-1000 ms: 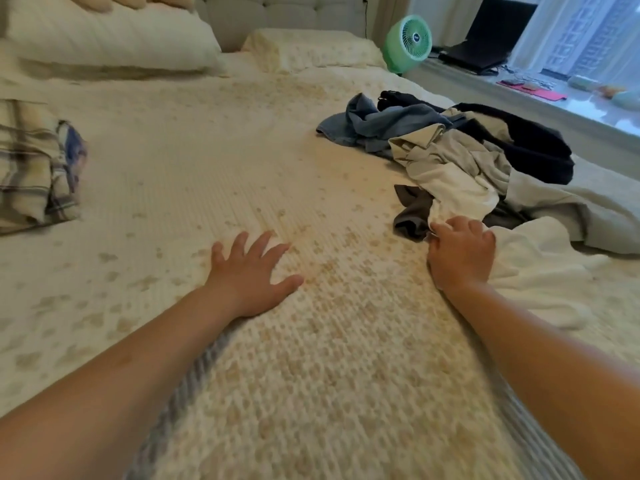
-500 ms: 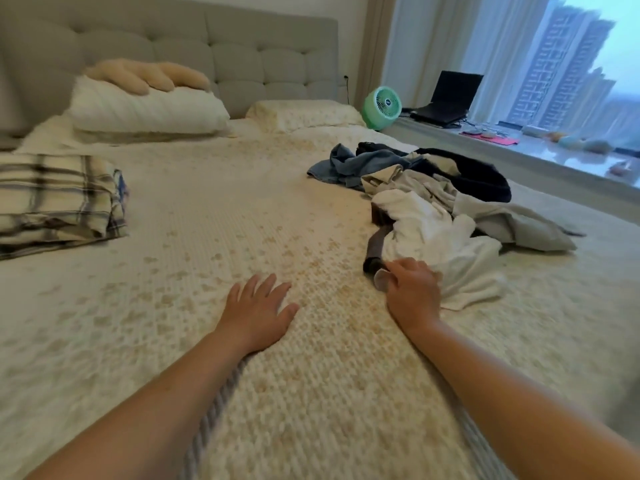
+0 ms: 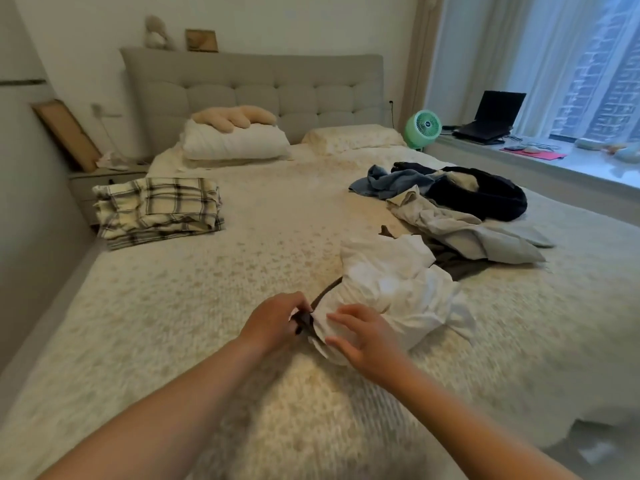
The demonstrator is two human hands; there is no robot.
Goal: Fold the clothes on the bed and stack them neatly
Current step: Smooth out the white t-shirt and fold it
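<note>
head view: white garment (image 3: 391,282) bunched mid-bed, near edge of unfolded pile (image 3: 450,206). dark strap-like piece (image 3: 323,296) tangled under it. left hand (image 3: 277,318) pinching dark piece at white hem; right hand (image 3: 363,336) spread, pressed on white cloth. risk: both items dragged together if pulled, pile disturbed. folded plaid stack (image 3: 156,209) well apart.

Soft, bluish daylight entered through the curtained window (image 3: 585,67) at right, leaving the room fairly dim. Shadows were faint. Wide-angle distortion bent the edges; forearms and near bed (image 3: 173,323) looked motion-blurred.
</note>
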